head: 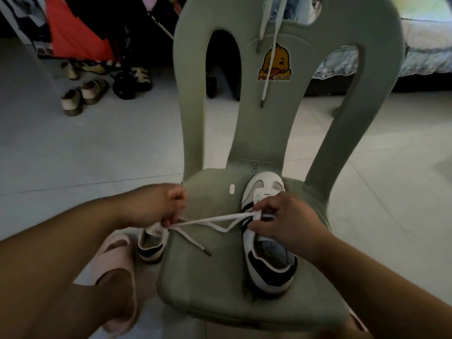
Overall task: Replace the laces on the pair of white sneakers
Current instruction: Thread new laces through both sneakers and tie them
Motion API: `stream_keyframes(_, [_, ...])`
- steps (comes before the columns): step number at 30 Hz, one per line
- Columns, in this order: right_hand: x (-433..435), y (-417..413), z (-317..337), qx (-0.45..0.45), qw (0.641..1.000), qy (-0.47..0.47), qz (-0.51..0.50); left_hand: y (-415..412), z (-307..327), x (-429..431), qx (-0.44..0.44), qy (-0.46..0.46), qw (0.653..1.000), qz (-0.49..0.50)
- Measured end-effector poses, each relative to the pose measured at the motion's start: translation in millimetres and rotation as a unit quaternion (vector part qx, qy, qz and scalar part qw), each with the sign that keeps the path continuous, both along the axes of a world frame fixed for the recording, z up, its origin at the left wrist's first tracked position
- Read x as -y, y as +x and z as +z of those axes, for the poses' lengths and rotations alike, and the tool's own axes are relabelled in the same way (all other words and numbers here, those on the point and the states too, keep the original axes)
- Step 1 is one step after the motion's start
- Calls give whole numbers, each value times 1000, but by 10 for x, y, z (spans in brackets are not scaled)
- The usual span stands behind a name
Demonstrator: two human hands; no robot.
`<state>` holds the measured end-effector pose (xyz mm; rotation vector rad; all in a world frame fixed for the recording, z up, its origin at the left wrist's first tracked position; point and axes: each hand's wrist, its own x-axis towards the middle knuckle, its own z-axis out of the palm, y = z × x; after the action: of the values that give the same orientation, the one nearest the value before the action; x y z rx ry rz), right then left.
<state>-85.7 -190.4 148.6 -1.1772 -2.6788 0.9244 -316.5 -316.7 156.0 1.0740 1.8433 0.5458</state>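
Note:
A white sneaker with black stripes and heel [266, 243] lies on the seat of a green plastic chair [208, 277], toe pointing away. My right hand [286, 223] rests over its eyelets and pinches a white lace [215, 220]. That lace runs leftward to my left hand [161, 205], which grips it in a fist; one loose end with a dark tip lies on the seat. The second sneaker [151, 245] stands on the floor left of the chair, partly hidden by my left hand. Another white lace [271, 45] hangs over the chair's backrest.
My foot in a pink slipper [119, 277] is on the tiled floor at the lower left. Several shoes [83, 94] and a stroller's wheels [127, 84] stand at the back left under hanging clothes. A bed [428, 45] is at the back right.

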Motion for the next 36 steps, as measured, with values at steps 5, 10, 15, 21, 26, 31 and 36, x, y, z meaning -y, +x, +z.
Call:
stream_keyframes(5, [1, 24, -45, 5, 1000, 7, 1, 237, -98, -142, -175, -31, 965, -191])
stream_keyframes(10, [19, 71, -59, 21, 999, 25, -1, 712, -128, -418, -136, 60, 977, -151])
stream_keyframes(15, [-1, 96, -85, 17, 999, 28, 8, 859, -214, -612, -169, 85, 975, -118])
stream_keyframes(21, [-41, 78, -180, 10, 1000, 20, -15, 748, -76, -578, -230, 85, 953, -179])
stream_keyframes(26, [-47, 76, -193, 8, 999, 6, -32, 320, 73, -378, -238, -51, 939, -244])
stream_keyframes(31, [-31, 76, -199, -11, 999, -7, -36, 97, 83, -258, -191, -144, 944, -226])
stream_keyframes(36, [-20, 165, -185, -39, 997, -51, -32, 489, -3, -435, -65, -19, 987, -146])
